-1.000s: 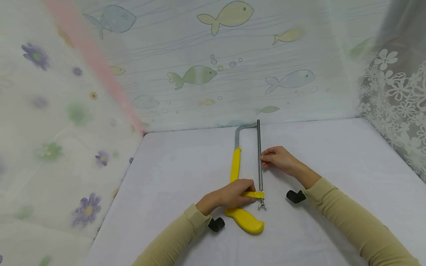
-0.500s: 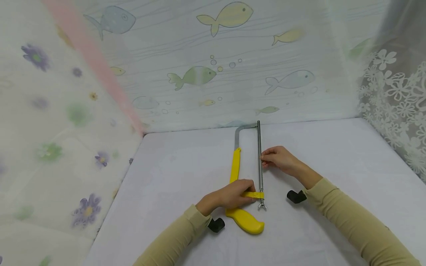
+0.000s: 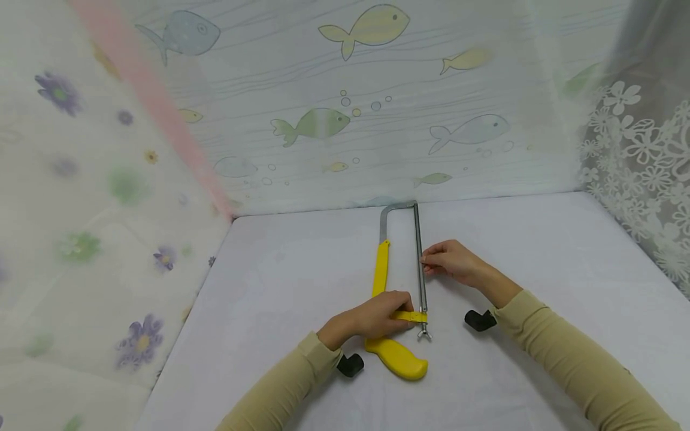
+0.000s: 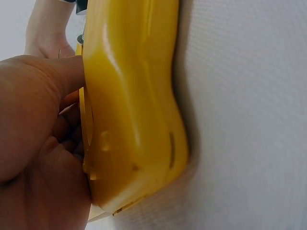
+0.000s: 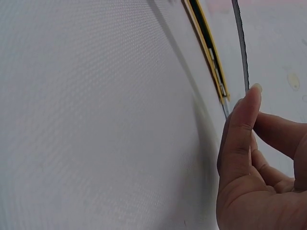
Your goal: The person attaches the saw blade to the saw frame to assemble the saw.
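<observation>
A hacksaw with a yellow handle [image 3: 401, 360] and a grey metal front bow [image 3: 384, 224] lies on a white-covered table. My left hand [image 3: 372, 314] grips the yellow frame just above the handle; in the left wrist view the yellow body [image 4: 129, 96] fills the middle beside the palm. The thin grey blade [image 3: 417, 233] runs from the bow's far tip to the yellow blade holder [image 3: 412, 316]. Its middle is pinched between thumb and fingers of my right hand [image 3: 453, 260]. A silver wing nut [image 3: 424, 335] sits below the holder. Fingers hide the pinched part of the blade.
Black wrist-camera mounts show under the left sleeve [image 3: 350, 364] and by the right cuff [image 3: 480, 319]. A fish-patterned curtain [image 3: 323, 72] stands behind the table's back edge, a flowered one [image 3: 108, 239] at left, white lace [image 3: 647, 143] at right.
The blade's far end has shifted slightly toward me and left, and now lies level with the bow's tip instead of sticking out past it. The right hand has dipped slightly; the left stays put.
</observation>
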Available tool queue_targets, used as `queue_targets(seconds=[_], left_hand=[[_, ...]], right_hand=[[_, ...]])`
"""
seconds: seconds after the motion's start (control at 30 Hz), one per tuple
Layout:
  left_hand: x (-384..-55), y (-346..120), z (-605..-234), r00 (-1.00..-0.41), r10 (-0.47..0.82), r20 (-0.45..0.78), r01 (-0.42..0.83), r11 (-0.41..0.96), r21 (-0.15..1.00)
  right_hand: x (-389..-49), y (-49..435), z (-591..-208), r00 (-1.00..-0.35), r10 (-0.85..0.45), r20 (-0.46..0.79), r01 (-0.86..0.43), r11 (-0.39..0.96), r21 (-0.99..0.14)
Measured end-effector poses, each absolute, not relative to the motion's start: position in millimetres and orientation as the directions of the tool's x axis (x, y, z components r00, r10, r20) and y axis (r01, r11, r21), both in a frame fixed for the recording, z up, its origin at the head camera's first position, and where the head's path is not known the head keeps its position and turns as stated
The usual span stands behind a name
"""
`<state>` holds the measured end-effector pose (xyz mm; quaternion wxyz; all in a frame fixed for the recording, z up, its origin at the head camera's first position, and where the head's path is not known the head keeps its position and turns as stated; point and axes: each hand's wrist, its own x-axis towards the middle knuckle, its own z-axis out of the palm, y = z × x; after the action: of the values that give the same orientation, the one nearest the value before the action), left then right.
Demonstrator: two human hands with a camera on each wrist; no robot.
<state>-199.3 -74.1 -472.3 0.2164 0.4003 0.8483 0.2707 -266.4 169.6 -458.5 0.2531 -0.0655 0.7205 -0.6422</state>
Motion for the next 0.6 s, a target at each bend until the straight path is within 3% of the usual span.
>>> queue_targets(seconds=[0.6], left_hand=[[-197.5,-72.1,-468.3,-0.588,0.793,-0.160,0.551,0.538,0.638]], right_hand=[[-270.5,169.0,-463.1,-0.849,-0.423,-0.317,0.271,0.167,-0.948]])
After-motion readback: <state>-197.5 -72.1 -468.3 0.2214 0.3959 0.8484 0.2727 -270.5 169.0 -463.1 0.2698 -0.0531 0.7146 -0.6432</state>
